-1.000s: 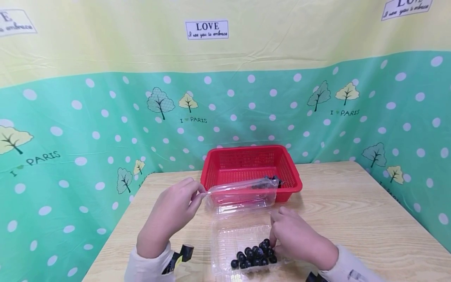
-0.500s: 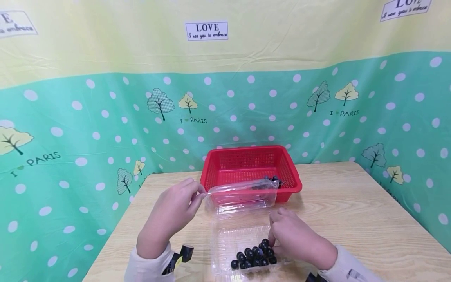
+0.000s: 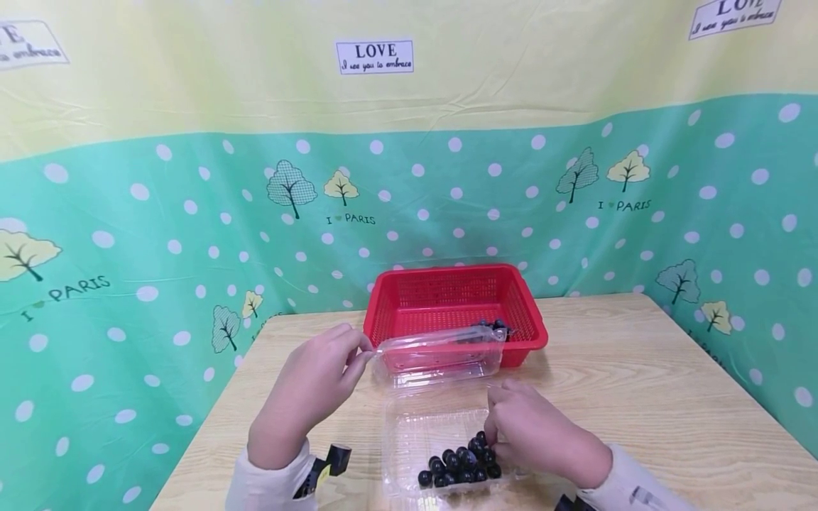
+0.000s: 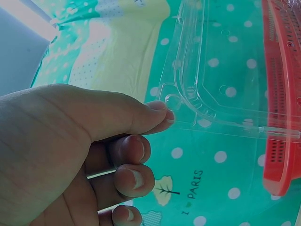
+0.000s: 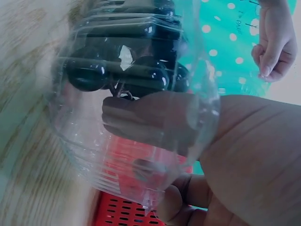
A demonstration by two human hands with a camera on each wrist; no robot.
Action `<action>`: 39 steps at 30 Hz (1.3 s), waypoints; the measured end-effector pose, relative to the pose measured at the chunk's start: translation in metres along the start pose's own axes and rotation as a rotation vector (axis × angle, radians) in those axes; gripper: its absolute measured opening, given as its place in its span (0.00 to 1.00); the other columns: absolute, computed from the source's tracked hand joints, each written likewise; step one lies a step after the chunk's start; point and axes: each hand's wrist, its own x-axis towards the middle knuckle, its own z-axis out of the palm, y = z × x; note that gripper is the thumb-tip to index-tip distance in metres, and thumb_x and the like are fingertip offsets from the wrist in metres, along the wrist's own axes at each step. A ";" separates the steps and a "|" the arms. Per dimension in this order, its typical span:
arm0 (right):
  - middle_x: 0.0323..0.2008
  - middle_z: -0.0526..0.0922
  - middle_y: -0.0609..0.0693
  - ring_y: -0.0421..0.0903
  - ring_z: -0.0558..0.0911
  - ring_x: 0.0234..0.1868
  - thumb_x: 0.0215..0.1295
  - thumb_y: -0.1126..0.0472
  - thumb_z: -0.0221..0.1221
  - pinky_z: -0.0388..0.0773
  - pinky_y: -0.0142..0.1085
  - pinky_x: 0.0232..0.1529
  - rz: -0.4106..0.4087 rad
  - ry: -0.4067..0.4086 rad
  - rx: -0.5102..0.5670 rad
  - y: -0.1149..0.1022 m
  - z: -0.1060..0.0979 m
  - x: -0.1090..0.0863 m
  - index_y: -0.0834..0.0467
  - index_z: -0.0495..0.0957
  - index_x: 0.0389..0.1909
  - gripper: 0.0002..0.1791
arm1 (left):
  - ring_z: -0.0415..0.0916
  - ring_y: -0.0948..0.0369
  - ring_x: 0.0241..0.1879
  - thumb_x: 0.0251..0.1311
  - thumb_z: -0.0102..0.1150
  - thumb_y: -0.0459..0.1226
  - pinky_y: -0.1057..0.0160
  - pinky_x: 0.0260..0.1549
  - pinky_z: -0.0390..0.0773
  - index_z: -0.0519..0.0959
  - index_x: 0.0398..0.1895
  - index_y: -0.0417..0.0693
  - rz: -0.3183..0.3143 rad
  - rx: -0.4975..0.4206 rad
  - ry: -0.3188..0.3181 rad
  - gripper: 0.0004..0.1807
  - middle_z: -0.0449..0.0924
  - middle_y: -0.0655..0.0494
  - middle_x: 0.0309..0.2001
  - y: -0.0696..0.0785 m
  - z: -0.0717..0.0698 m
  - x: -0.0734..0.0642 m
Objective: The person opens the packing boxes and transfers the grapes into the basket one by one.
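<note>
A clear plastic clamshell box lies unfolded at the front, its base (image 3: 409, 429) flat on the table and its lid (image 3: 441, 358) raised behind. My left hand (image 3: 316, 387) pinches the lid's near-left corner between thumb and forefinger; the left wrist view shows that lid corner (image 4: 188, 101) up close. Dark grapes (image 3: 459, 463) fill the near part of the base. At the base's right end is my right hand (image 3: 543, 433). In the right wrist view its thumb (image 5: 160, 110) shows through the clear wall, meeting another fingertip beside the stem (image 5: 118, 90) of the grapes.
Behind the lid stands a red perforated basket (image 3: 447, 273), with a dark bunch of grapes (image 3: 495, 328) at its right side. The wooden table (image 3: 613, 362) meets a patterned cloth backdrop (image 3: 447, 184) at the back and sides.
My right hand and the grapes have shifted very slightly left. My left hand and the lid look unmoved.
</note>
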 end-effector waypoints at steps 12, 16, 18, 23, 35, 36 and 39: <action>0.27 0.69 0.33 0.36 0.68 0.33 0.50 0.60 0.72 0.71 0.36 0.38 0.005 0.056 -0.005 -0.002 -0.012 -0.001 0.41 0.85 0.22 0.09 | 0.65 0.71 0.23 0.60 0.73 0.37 0.70 0.26 0.72 0.84 0.35 0.55 0.011 0.004 0.004 0.05 0.72 0.69 0.27 -0.002 0.001 0.000; 0.27 0.69 0.34 0.35 0.68 0.33 0.52 0.60 0.71 0.71 0.34 0.36 0.006 0.060 0.010 -0.003 -0.015 0.000 0.41 0.84 0.23 0.09 | 0.65 0.71 0.23 0.61 0.72 0.37 0.70 0.26 0.71 0.84 0.35 0.55 0.016 0.001 0.011 0.05 0.72 0.69 0.27 -0.002 0.000 0.000; 0.28 0.69 0.34 0.35 0.68 0.33 0.53 0.60 0.71 0.71 0.33 0.35 0.005 0.060 0.016 -0.003 -0.017 0.000 0.41 0.83 0.23 0.09 | 0.64 0.71 0.23 0.61 0.72 0.36 0.70 0.26 0.71 0.85 0.35 0.55 0.017 -0.003 0.014 0.05 0.72 0.69 0.27 -0.002 0.000 0.000; 0.29 0.71 0.34 0.34 0.68 0.33 0.52 0.60 0.70 0.71 0.31 0.35 -0.012 0.081 0.012 -0.005 -0.020 0.000 0.41 0.80 0.24 0.10 | 0.65 0.71 0.24 0.61 0.72 0.36 0.70 0.26 0.71 0.85 0.36 0.54 0.017 -0.008 0.020 0.05 0.73 0.69 0.27 -0.002 0.000 0.000; 0.29 0.72 0.36 0.34 0.68 0.33 0.56 0.60 0.68 0.72 0.31 0.35 -0.003 0.089 0.011 -0.009 -0.027 0.000 0.42 0.78 0.25 0.10 | 0.65 0.70 0.24 0.60 0.72 0.36 0.70 0.26 0.72 0.85 0.35 0.55 -0.001 0.001 -0.003 0.05 0.73 0.69 0.27 -0.001 0.001 0.000; 0.29 0.72 0.36 0.34 0.68 0.33 0.56 0.60 0.68 0.72 0.31 0.35 0.000 0.089 0.012 -0.009 -0.027 0.000 0.42 0.78 0.26 0.10 | 0.65 0.70 0.24 0.60 0.72 0.36 0.70 0.26 0.72 0.85 0.35 0.55 -0.004 0.002 -0.005 0.05 0.73 0.69 0.27 -0.001 0.001 0.000; 0.29 0.72 0.36 0.34 0.68 0.34 0.57 0.60 0.68 0.72 0.31 0.35 0.005 0.093 0.013 -0.009 -0.029 0.000 0.42 0.78 0.26 0.10 | 0.66 0.70 0.24 0.60 0.72 0.36 0.69 0.27 0.72 0.85 0.35 0.55 -0.008 0.000 -0.007 0.05 0.74 0.69 0.28 -0.001 0.001 0.000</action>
